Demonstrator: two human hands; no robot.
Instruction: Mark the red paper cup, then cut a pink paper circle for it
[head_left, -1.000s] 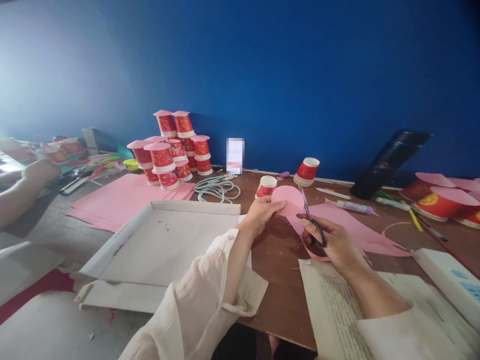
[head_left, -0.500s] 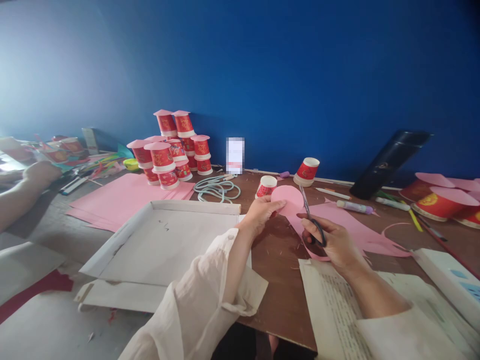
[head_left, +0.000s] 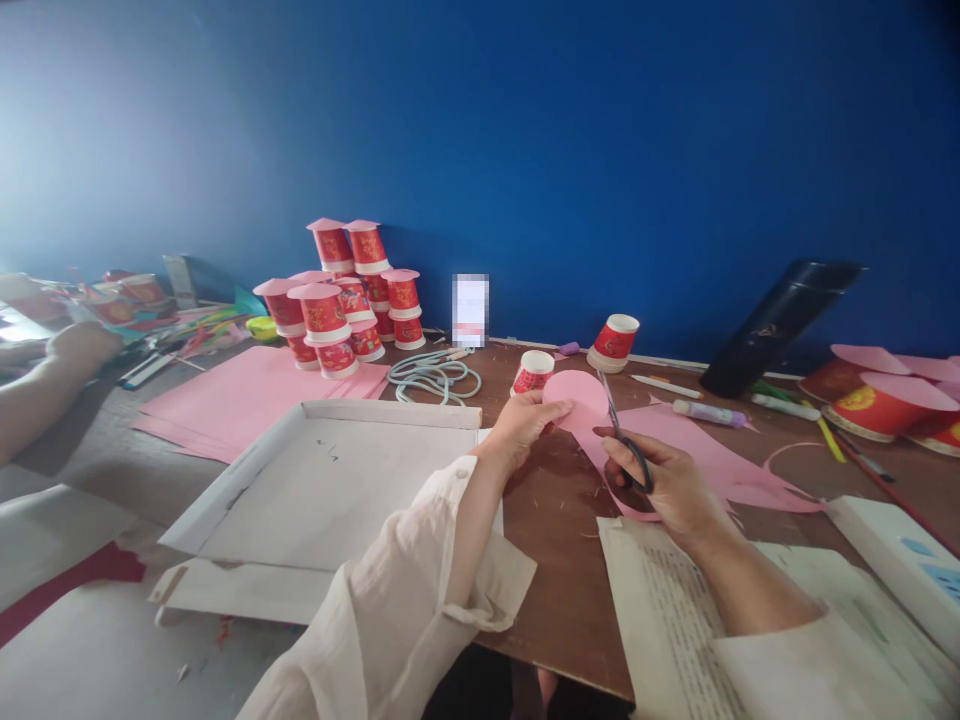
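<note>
My left hand [head_left: 525, 425] pinches the left edge of a round piece of pink paper [head_left: 577, 392], held above the brown table. My right hand [head_left: 667, 485] has its fingers through the handles of black-handled scissors [head_left: 634, 455]. The scissor blades lie along the circle's right edge, pointing up and away. Below and to the right, cut pink paper [head_left: 694, 450] spreads over the table, with a thin strip curling under my right hand. Just behind the circle stands a red paper cup [head_left: 532, 370], and another red cup [head_left: 615, 342] leans near the wall.
Red cups topped with pink discs [head_left: 324, 315] are stacked at the back left. A white box lid [head_left: 382, 490] lies left of my arms, near a coiled cable [head_left: 433, 378]. A black bottle [head_left: 784, 330] leans at right. Another person's arm [head_left: 45, 380] reaches in at far left.
Almost nothing differs. The pink circle and the scissors have shifted very slightly; both hands keep their grip.
</note>
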